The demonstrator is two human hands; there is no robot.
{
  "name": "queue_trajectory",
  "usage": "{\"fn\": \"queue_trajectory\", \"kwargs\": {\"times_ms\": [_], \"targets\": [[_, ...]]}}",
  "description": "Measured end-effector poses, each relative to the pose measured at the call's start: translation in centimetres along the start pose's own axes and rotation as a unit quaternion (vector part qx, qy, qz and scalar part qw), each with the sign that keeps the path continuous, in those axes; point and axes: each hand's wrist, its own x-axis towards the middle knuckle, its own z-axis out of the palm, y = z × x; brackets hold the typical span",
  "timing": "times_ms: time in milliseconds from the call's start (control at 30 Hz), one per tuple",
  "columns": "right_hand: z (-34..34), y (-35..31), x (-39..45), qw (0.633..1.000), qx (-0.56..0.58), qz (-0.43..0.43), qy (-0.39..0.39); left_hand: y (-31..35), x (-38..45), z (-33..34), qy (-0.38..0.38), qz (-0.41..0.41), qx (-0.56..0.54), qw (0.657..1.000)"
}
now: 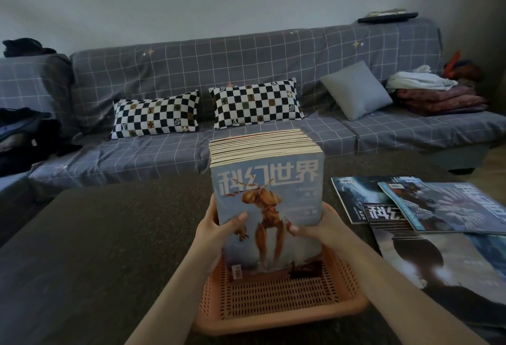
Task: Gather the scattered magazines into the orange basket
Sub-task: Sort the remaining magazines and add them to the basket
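The orange basket (279, 309) sat nearest, and over its 12 o'clock end the left hand (216, 224) and right hand (317, 227) clamped a thick stack (267, 194) upright by its sides, thumbs on the cover; it looked heavy, floppy and slick, best gripped low.

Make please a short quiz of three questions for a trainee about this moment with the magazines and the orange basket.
1. True or false: the stack of magazines stands upright in the orange basket.
2. Which hands hold the stack? A) left hand only B) right hand only C) both
3. On which side of the basket do loose magazines lie on the table?

Key
1. True; its lower edge is inside the basket.
2. C; the left hand and the right hand grip it from either side.
3. On the person's right, overlapping each other.
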Motion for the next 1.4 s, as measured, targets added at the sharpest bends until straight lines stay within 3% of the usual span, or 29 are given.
{"fn": "queue_trajectory", "kwargs": {"times_ms": [233,433,733,900,1033,1200,1400], "targets": [[0.8,-0.9,0.2,1.000,0.004,-0.016,-0.006,-0.4,0.2,-1.0,0.007,-0.010,-0.086,0.996],[0.3,-0.7,-0.1,1.000,0.020,0.009,0.005,-0.3,0.5,0.1,0.002,-0.016,0.000,1.000],[1.0,-1.1,-0.6,0.999,-0.004,0.028,0.024,0.0,0.2,1.0,0.026,-0.034,-0.002,0.999],[1.1,-1.5,-1.1,0.999,0.000,0.040,0.031,0.5,-0.4,1.3,0.042,-0.017,0.046,0.998],[0.8,-1.9,-1.8,0.999,0.016,0.031,0.032,0.6,-1.6,1.5,0.055,0.003,0.145,0.988],[1.1,-2.0,-3.2,0.990,-0.095,0.051,0.089,-0.2,-3.1,1.9,0.094,0.033,0.263,0.960],[1.6,-1.7,-5.5,0.975,-0.184,0.004,0.124,-0.3,-6.1,3.2,0.188,0.033,0.319,0.928]]}}
